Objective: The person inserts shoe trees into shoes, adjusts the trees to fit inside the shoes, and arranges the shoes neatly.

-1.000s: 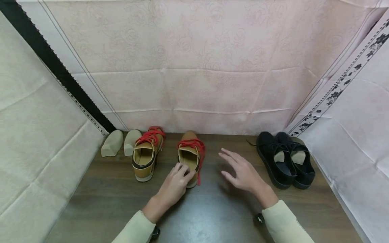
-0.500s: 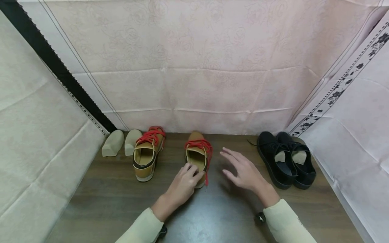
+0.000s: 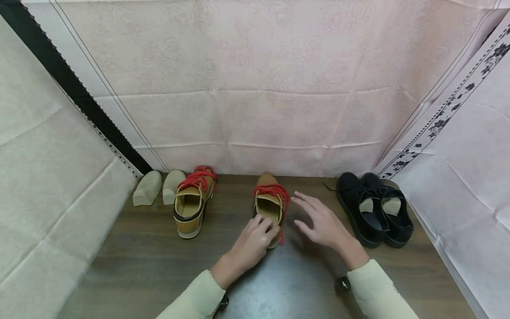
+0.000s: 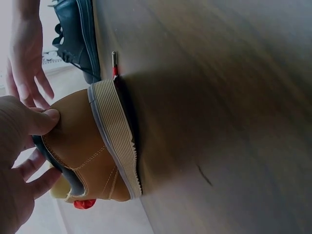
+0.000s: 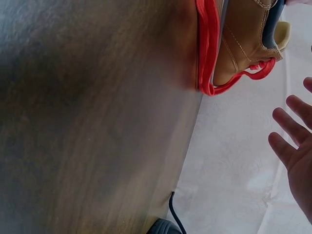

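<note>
A tan shoe with red laces (image 3: 270,208) stands on the dark wooden table (image 3: 159,266), toe toward the back wall. My left hand (image 3: 255,239) grips its heel; in the left wrist view the thumb presses the back of the tan shoe (image 4: 92,156) and the fingers curl at its collar. My right hand (image 3: 320,219) hovers open just right of the shoe, fingers spread, touching nothing. In the right wrist view the red lace (image 5: 207,48) hangs down the shoe's side, and the right hand (image 5: 295,141) is apart from it.
The matching tan shoe (image 3: 193,204) stands to the left, with two pale insoles (image 3: 147,188) leaning in the back left corner. A pair of black shoes (image 3: 372,212) sits at the right. Cloth walls enclose the back and both sides.
My left hand has slid the tan shoe to the right, away from its mate and closer to the black pair. The right hand has barely shifted.
</note>
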Motion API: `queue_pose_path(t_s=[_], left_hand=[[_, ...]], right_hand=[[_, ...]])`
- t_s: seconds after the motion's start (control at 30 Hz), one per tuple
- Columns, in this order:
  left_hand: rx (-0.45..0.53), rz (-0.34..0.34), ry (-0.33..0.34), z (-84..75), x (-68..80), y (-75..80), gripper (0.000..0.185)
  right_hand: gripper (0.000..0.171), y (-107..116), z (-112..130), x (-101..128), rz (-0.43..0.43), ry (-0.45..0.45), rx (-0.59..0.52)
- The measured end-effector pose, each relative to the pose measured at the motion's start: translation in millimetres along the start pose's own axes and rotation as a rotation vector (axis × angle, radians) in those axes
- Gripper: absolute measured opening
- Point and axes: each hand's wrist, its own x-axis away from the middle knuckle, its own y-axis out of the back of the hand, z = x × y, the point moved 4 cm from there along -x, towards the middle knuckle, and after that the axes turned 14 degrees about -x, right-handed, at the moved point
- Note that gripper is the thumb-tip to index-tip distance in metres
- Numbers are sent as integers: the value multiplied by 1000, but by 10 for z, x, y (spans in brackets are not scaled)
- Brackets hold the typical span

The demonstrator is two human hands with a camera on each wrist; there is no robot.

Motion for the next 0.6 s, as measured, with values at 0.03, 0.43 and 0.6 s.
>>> queue_pose_path(t_s=[0.03, 0.43, 0.6], left_hand=[[-1, 9, -3, -17, -11, 1, 39], [-22, 80, -26, -193, -102, 34, 34], [-32, 65, -42, -277, -114, 76, 30]], right_hand=[[63, 4, 1, -3, 1, -6, -3], [62, -20, -33, -29, 12, -119, -65], [61, -38, -46, -42, -5, -169, -86]])
